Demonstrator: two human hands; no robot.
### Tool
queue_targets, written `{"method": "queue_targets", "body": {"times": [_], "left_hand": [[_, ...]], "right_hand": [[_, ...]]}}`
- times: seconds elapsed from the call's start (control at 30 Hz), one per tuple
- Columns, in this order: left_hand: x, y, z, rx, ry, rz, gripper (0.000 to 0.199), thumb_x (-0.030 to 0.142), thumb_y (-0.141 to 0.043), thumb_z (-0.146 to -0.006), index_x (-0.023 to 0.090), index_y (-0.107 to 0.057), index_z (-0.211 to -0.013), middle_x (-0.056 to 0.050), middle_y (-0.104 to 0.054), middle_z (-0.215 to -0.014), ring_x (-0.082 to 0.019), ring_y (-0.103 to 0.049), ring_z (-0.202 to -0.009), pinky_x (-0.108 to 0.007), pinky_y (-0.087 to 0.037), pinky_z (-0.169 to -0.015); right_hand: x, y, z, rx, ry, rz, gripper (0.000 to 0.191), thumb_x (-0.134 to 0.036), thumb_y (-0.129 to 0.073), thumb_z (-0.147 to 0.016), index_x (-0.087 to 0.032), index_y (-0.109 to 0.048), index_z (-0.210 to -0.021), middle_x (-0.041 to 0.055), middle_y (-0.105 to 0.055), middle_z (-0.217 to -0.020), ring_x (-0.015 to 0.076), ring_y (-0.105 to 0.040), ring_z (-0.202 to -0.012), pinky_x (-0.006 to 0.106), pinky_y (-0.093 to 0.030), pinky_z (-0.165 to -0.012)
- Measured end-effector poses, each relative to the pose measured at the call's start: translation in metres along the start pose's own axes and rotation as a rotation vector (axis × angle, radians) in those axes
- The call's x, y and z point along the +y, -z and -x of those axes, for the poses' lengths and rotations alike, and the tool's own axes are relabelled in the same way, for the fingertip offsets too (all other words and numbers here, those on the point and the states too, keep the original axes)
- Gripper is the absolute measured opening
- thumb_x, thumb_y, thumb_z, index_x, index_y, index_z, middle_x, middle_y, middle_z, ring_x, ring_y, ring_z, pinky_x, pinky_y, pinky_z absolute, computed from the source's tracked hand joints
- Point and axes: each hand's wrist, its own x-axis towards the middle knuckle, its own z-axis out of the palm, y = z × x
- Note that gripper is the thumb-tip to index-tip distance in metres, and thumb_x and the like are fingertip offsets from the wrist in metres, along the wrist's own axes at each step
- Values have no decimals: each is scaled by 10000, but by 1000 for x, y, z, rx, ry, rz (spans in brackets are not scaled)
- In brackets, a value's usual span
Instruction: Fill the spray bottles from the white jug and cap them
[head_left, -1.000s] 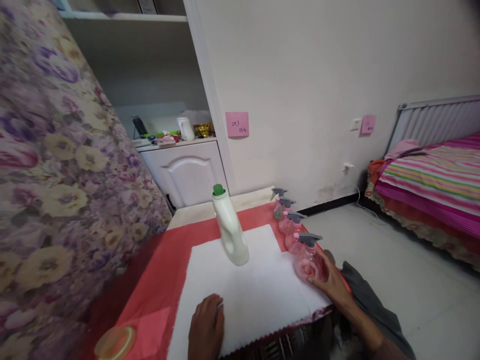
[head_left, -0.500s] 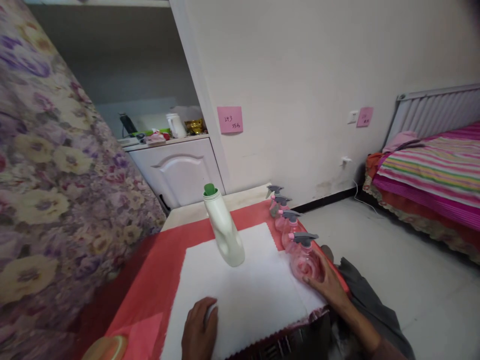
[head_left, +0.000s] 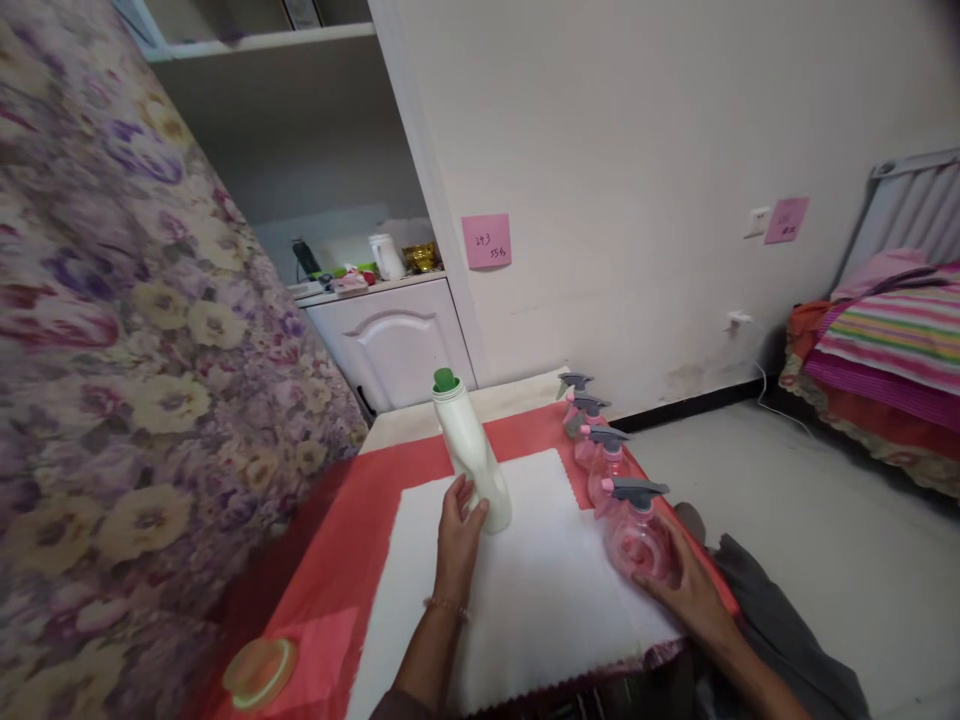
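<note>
A pale green-white plastic bottle (head_left: 474, 450) stands upright on the white cloth (head_left: 540, 590), with a green piece (head_left: 444, 379) in its open mouth. My left hand (head_left: 459, 525) is at the bottle's lower side, thumb in front and fingers at the left edge, closed on it. On the right, my right hand (head_left: 679, 575) curls around a clear pink spray bottle (head_left: 636, 545) with a grey trigger head (head_left: 636, 491). More pink spray bottles (head_left: 606, 465) stand in a row behind that one, along the table's right edge.
A red cover (head_left: 334, 540) lies under the white cloth. At the lower left is a round yellowish lid-like object (head_left: 260, 672). A floral curtain (head_left: 172, 400) hangs on the left, beside a cabinet (head_left: 397, 335). A bed (head_left: 892, 350) stands at the right.
My left hand has gone forward from the white cloth to the pale bottle. My right hand stays at the nearest spray bottle. The whole view has shifted somewhat to the left.
</note>
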Motion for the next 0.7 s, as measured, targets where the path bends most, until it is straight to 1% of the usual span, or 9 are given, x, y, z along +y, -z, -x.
{"method": "queue_targets", "body": {"times": [0.07, 0.13, 0.23, 0.3, 0.37, 0.43, 0.53, 0.7], "left_hand": [[1, -12, -12, -23, -22, 30, 554, 361, -613, -790, 152, -462, -1280, -173, -565, -1318, -269, -554, -1213, -401, -457, -994], [0, -22, -19, -31, -37, 48, 482, 350, -608, -785, 158, -509, -1216, -136, -635, -1211, -250, -611, -1109, -369, -479, -943], [-3, -32, -27, 3, -44, 52, 411, 368, -602, -790, 166, -548, -1144, -80, -683, -1053, -227, -634, -983, -329, -492, -861], [-4, -34, -31, 30, -46, 54, 418, 386, -604, -790, 164, -546, -1140, -61, -681, -1007, -216, -629, -933, -308, -489, -811], [-3, -31, -36, 42, -50, 59, 435, 389, -617, -781, 167, -541, -1147, -46, -671, -989, -202, -620, -890, -289, -479, -772], [-1, -24, -40, 33, -53, 62, 435, 381, -647, -758, 170, -552, -1126, -30, -662, -951, -188, -608, -840, -275, -468, -738], [3, -9, -42, -10, -47, 66, 400, 374, -683, -731, 174, -581, -1062, -12, -652, -900, -175, -592, -801, -263, -455, -717], [10, 11, -26, -47, -33, 60, 386, 399, -713, -705, 177, -597, -997, -17, -652, -918, -188, -591, -828, -267, -455, -743]], "right_hand": [[0, 0, 0, 7, 17, 1, 814, -479, -689, -715, -224, -345, -1407, 127, -432, -1454, 339, -373, -1370, 504, -321, -1124], [0, 0, 0, 13, 27, 11, 802, -482, -686, -717, -227, -360, -1405, 123, -449, -1446, 340, -381, -1366, 495, -339, -1116], [-1, 1, 0, 28, 24, 36, 803, -484, -679, -722, -233, -363, -1416, 114, -465, -1443, 338, -388, -1364, 485, -350, -1112], [-1, 1, 1, 21, 26, 53, 810, -486, -665, -734, -217, -346, -1428, 116, -455, -1454, 331, -379, -1371, 475, -346, -1117], [-2, 1, 1, 3, 30, 70, 802, -495, -643, -751, -177, -344, -1423, 138, -434, -1468, 329, -366, -1379, 467, -348, -1118], [-2, 2, 0, -7, 30, 79, 778, -502, -625, -765, -152, -360, -1407, 155, -428, -1470, 331, -370, -1376, 461, -361, -1111], [-4, 2, 0, -1, 46, 74, 752, -493, -620, -769, -160, -374, -1397, 146, -442, -1463, 331, -387, -1367, 457, -378, -1101], [-3, 3, 0, 2, 46, 86, 751, -477, -626, -763, -171, -368, -1398, 144, -453, -1451, 329, -403, -1357, 459, -379, -1101]]}}
